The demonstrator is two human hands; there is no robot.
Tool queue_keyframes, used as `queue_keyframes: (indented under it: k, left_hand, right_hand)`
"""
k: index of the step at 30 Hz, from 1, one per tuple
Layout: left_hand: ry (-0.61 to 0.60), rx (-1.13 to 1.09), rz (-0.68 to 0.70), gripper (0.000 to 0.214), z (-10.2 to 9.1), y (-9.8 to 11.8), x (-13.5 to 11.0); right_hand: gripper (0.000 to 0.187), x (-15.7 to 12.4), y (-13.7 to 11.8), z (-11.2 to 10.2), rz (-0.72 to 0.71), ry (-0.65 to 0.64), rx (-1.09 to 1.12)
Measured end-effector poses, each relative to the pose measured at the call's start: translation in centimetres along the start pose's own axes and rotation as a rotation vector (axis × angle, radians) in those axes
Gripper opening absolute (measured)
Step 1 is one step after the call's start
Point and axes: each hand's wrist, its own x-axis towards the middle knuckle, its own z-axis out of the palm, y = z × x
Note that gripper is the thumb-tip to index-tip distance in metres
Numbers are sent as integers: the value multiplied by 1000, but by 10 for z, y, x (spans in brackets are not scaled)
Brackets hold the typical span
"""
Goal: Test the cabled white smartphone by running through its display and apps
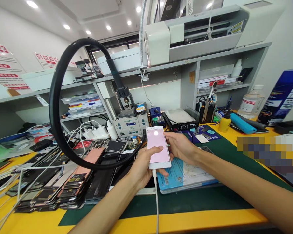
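Note:
A white smartphone [158, 147] with a lit pinkish screen is held upright above the bench. My left hand [143, 167] grips its lower left side, thumb lying across the bottom of the screen. My right hand [182, 148] wraps the phone's right edge from behind. A white cable [157, 201] hangs from the phone's bottom port toward me. Below the hands lies a blue and white card [183, 177] on a dark green mat [185, 198].
Stacks of phone screens and bodies [63, 182] fill the left. A black hose loop [61, 107] arches over them from a grey rework station [130, 125]. A heating plate [179, 118], yellow bottle [225, 123], clear bottle [251, 104] and blue box [282, 97] stand behind.

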Motion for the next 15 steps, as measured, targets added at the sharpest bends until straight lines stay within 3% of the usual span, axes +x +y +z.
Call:
queue_keyframes:
  k: [5, 12, 15]
  left_hand:
    - [9, -2, 6, 46, -1, -2, 1]
    - [-120, -209, -29, 50, -7, 3, 2]
    - [-138, -196, -39, 53, -7, 4, 0]
  right_hand:
    - [38, 0, -1, 0, 2, -1, -4]
    - [37, -1, -1, 2, -5, 14, -5]
    - [38, 0, 0, 0, 3, 1, -4]
